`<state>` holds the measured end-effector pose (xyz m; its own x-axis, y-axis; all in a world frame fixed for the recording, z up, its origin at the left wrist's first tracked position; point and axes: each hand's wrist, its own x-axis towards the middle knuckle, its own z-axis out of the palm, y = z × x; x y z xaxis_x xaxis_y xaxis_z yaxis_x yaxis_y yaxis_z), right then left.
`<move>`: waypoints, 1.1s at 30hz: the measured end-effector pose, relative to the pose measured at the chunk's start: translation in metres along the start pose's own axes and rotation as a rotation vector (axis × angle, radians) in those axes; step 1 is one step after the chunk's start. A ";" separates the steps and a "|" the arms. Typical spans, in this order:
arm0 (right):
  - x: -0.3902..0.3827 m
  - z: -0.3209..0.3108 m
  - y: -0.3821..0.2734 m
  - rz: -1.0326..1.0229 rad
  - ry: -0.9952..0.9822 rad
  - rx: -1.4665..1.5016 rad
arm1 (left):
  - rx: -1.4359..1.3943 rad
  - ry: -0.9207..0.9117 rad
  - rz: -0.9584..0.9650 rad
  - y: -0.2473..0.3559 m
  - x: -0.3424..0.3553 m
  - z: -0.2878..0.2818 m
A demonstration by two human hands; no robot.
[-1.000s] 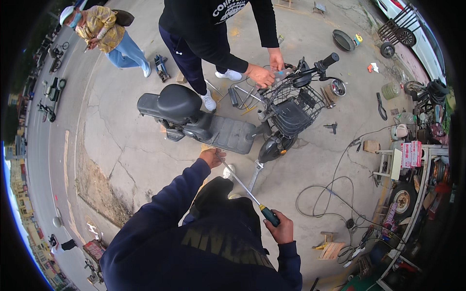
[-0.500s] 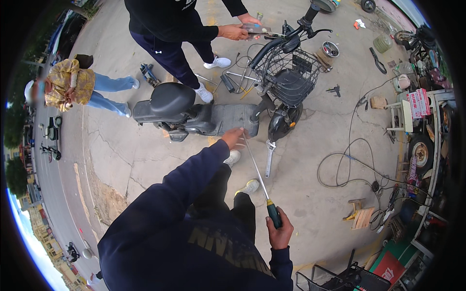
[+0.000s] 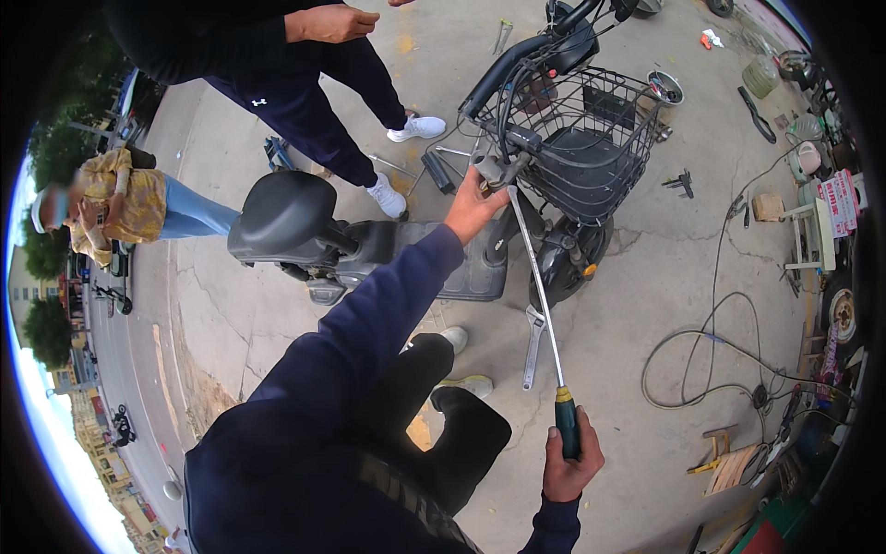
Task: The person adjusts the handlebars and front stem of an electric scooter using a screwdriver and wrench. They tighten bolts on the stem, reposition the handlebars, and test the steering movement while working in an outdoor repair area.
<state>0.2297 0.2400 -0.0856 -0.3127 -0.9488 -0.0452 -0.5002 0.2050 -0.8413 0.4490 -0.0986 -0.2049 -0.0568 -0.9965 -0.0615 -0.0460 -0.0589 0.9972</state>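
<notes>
My right hand (image 3: 570, 464) is wrapped around the green handle of a long screwdriver (image 3: 543, 291) with a yellow collar. Its metal shaft slants up to the front of an electric scooter (image 3: 434, 254). My left hand (image 3: 475, 201) is closed around a grey metal part (image 3: 492, 169) on the scooter's steering column, just behind the wire basket (image 3: 591, 152). The screwdriver's tip lies right against the left fingers; whether they touch it I cannot tell. Below the front wheel, an adjustable wrench (image 3: 534, 346) rests by the scooter.
Another person (image 3: 323, 92) stands across the scooter, hands raised; a further person (image 3: 120, 198) is at far left. Tools and a metal bowl (image 3: 664, 88) are on the ground beyond. A looped hose (image 3: 683, 402) lies at right, near a small wooden stool (image 3: 734, 466).
My left hand has moved up from the footboard to the steering column, and the screwdriver's tip with it. I have come nearer and bent my knees. The person opposite has drawn their hands back.
</notes>
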 end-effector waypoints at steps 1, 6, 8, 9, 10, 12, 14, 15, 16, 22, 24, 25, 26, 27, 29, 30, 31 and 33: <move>0.007 0.001 0.015 -0.035 -0.004 0.026 | -0.031 -0.020 0.025 0.000 0.005 0.002; 0.032 0.016 0.084 -0.173 0.057 0.020 | -0.167 0.005 0.197 -0.041 0.024 0.020; 0.037 0.011 0.094 -0.059 -0.030 0.052 | -0.220 0.025 0.336 -0.053 0.028 0.020; 0.040 0.015 0.102 -0.096 -0.005 0.044 | -0.251 0.026 0.409 -0.056 0.032 0.023; 0.044 0.019 0.112 -0.164 0.035 0.027 | -0.320 0.030 0.462 -0.057 0.034 0.032; 0.053 0.027 0.121 -0.289 0.101 -0.019 | -0.359 0.114 0.555 -0.068 0.045 0.042; 0.055 0.032 0.123 -0.284 0.141 -0.041 | -0.426 0.086 0.569 -0.074 0.056 0.052; 0.053 0.033 0.121 -0.272 0.143 -0.043 | -0.422 0.074 0.568 -0.071 0.055 0.050; 0.048 0.040 0.120 -0.178 0.190 -0.044 | -0.417 0.061 0.567 -0.069 0.053 0.049; 0.036 0.035 0.081 -0.123 0.150 -0.075 | -0.372 -0.048 0.572 -0.077 0.052 0.035; 0.026 0.030 0.071 -0.150 0.181 -0.116 | -0.324 -0.067 0.588 -0.072 0.050 0.038; 0.023 0.029 0.067 -0.162 0.190 -0.136 | -0.298 -0.071 0.592 -0.071 0.049 0.035; 0.029 0.024 0.068 -0.360 0.145 -0.245 | -0.261 -0.080 0.620 -0.076 0.054 0.032; 0.027 0.023 0.062 -0.357 0.144 -0.256 | -0.279 -0.114 0.617 -0.076 0.053 0.032; 0.023 0.022 0.047 -0.356 0.148 -0.284 | -0.322 -0.184 0.618 -0.076 0.053 0.031; 0.018 0.018 0.038 -0.318 0.118 -0.334 | -0.329 -0.193 0.624 -0.077 0.053 0.032; 0.014 0.013 0.030 -0.284 0.083 -0.376 | -0.295 -0.178 0.617 -0.080 0.055 0.031; 0.008 0.009 0.011 -0.276 0.073 -0.423 | -0.227 -0.147 0.602 -0.085 0.058 0.030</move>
<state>0.2288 0.2329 -0.1003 -0.1705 -0.9652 0.1984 -0.8506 0.0425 -0.5242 0.4199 -0.1501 -0.2948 -0.1426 -0.8417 0.5208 0.2472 0.4792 0.8422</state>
